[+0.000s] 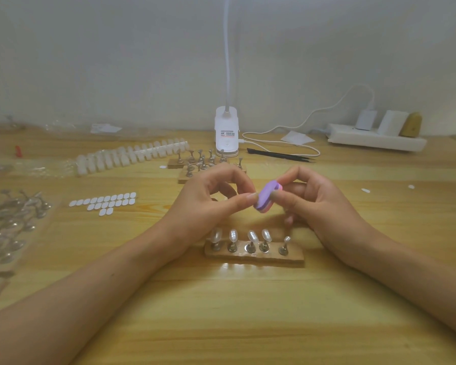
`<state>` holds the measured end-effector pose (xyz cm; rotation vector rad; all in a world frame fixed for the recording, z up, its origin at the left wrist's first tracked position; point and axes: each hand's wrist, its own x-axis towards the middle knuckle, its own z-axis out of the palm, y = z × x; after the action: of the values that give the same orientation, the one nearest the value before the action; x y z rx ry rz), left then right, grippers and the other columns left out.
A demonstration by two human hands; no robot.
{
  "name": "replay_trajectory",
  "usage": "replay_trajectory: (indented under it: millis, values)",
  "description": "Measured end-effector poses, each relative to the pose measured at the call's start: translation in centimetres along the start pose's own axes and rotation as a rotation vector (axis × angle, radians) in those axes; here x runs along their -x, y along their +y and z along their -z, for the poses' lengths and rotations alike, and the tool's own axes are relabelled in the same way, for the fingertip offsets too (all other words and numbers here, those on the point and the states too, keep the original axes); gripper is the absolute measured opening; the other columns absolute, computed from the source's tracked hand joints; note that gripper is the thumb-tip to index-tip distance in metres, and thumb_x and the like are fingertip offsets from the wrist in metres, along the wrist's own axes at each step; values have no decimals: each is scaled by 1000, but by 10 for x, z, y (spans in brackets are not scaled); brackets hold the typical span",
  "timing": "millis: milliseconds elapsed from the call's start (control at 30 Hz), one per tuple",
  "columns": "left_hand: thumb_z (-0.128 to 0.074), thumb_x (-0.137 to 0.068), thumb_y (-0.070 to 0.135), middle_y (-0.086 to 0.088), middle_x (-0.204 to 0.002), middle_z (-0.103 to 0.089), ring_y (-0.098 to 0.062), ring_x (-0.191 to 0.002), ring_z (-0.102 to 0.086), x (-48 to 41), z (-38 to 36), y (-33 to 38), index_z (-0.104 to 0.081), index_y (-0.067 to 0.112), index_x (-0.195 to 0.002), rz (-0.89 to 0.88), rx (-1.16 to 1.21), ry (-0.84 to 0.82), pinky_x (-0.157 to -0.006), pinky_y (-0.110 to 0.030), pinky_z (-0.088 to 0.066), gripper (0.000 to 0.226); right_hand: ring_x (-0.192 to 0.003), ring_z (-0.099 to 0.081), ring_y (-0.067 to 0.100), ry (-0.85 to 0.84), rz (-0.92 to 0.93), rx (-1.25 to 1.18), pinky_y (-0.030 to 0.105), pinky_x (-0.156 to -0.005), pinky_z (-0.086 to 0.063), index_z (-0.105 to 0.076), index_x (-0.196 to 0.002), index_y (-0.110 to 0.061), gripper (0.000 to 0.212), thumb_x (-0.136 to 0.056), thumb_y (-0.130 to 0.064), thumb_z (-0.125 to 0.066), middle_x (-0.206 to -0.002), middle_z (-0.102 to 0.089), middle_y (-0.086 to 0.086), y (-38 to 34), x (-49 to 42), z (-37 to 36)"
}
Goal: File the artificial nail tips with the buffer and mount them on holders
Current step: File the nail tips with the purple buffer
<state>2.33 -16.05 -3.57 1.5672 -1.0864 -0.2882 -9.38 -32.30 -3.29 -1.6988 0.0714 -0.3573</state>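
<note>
Over the grained wooden tabletop [221, 312], the right hand [316, 198] grips a soft lilac oval buffer [267, 197] in curled fingers [291, 175]; the left hand [208, 198] pinches what seems a small pale nail tip [251, 195] against it.

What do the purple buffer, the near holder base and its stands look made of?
Purple buffer: likely foam, matte, with a pink layer showing. Holder base: seemingly wood, dull brown. Stands: metal, by their silvery shine.
</note>
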Motion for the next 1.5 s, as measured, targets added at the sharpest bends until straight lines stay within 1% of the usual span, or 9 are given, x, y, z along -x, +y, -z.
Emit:
replay_trajectory:
  millis: [100,400,533,800,1033,1133,1233,1367,1500]
  values:
    - [-75,-86,14,11,-82,-64,-5,-76,-61,0,-1,1,-66,20,-76,-19,2,-18,-65,-9,-41,15,-78,-70,14,-77,-13,69,21,-58,-51,-52,-93,-12,30,-79,-29,-72,-91,-78,8,0,1,-1]
    - [-76,-85,19,12,-83,-66,-5,-77,-60,-1,0,0,-66,25,-76,-4,10,2,-66,-10,-41,15,-70,-62,15,-9,-29,-1,23,-57,-51,-53,-96,-9,31,-78,-29,-70,-92,-77,11,0,0,1]
    - [-74,-82,25,12,-83,-66,-6,-77,-61,-1,-1,0,-66,25,-76,-18,11,0,-67,-13,-43,10,-74,-67,13,-126,-45,78,21,-60,-50,-51,-95,-12,28,-82,-29,-68,-93,-78,8,0,1,-1]
    - [-74,-80,30,14,-85,-66,-6,-78,-61,-1,-1,0,-66,31,-74,3,12,20,-70,-22,-41,10,-59,-57,9,-29,-54,-21,23,-56,-50,-54,-93,-12,27,-77,-28,-70,-82,-76,5,1,-1,1]
    - [-77,-83,24,12,-86,-65,-6,-79,-60,0,0,1,-65,31,-74,-24,-16,29,-66,-16,-42,17,-56,-52,8,11,-60,-53,24,-57,-49,-56,-96,-10,32,-76,-30,-71,-81,-75,6,0,-1,1]
    - [-77,-84,21,13,-85,-65,-5,-78,-61,0,-1,1,-66,31,-73,-49,-29,18,-65,-13,-43,18,-63,-58,14,-73,-73,-9,23,-59,-52,-55,-95,-12,28,-79,-28,-70,-87,-77,9,-1,0,0]
    - [-77,-83,19,12,-84,-66,-5,-77,-60,-1,-1,1,-66,30,-74,-44,-9,26,-65,-11,-41,18,-57,-52,10,-12,-65,-33,24,-57,-51,-56,-95,-11,30,-76,-29,-71,-78,-75,4,-1,0,0]
    - [-76,-84,21,14,-84,-66,-4,-78,-61,-1,-1,1,-66,31,-73,-45,-7,19,-64,-13,-42,17,-66,-60,15,-136,-89,3,25,-61,-51,-55,-94,-13,27,-78,-28,-71,-90,-77,11,-1,1,-1]
    - [-76,-83,22,15,-85,-67,-4,-80,-61,0,-1,1,-66,31,-74,-41,-15,26,-65,-12,-42,17,-56,-52,8,-65,-87,-20,21,-57,-50,-56,-93,-14,29,-75,-30,-72,-76,-74,2,-2,-1,1]
